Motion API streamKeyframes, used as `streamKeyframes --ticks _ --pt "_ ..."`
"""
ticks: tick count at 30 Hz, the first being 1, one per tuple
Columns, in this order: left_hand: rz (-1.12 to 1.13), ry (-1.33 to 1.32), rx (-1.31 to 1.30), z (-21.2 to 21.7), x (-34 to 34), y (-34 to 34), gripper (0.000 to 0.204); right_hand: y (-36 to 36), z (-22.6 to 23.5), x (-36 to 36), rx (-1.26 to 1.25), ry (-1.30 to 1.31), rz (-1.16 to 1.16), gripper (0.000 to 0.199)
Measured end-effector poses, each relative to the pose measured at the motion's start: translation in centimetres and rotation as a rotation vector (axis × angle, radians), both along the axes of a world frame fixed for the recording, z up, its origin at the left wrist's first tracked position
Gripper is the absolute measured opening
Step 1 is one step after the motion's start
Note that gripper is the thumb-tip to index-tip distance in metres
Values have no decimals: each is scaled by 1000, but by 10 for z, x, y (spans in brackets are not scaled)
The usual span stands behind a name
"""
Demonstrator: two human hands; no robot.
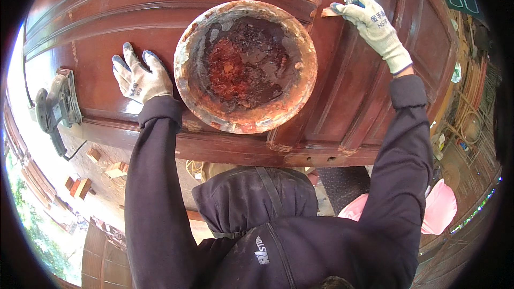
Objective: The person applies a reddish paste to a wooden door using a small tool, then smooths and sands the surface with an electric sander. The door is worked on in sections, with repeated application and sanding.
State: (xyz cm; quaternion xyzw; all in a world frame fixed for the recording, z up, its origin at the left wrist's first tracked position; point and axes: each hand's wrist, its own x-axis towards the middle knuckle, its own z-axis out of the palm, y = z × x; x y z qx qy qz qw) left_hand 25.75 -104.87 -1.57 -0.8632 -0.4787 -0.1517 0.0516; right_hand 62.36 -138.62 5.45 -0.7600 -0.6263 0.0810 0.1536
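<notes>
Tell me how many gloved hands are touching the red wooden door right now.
2. The left hand lies flat on the door beside the crusted bowl. The right hand presses a small scraper against the door's moulding past the bowl.

An electric sander (56,108) lies left of the round crusted bowl (245,67), with its black cord hanging down below it. Small wooden blocks (80,186) lie on the ground lower left of the bowl. A pink cloth-like thing (438,208) is seen lower right of the bowl, its kind unclear.
</notes>
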Motion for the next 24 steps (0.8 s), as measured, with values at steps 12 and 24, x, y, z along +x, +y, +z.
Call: streamKeyframes --ticks 12,24 --pt "9 5 -7 -1 0 0 53 8 -4 -9 -8 6 -47 50" --pt "26 -15 -10 1 -2 -1 52 5 2 -20 -73 -48 31 50"
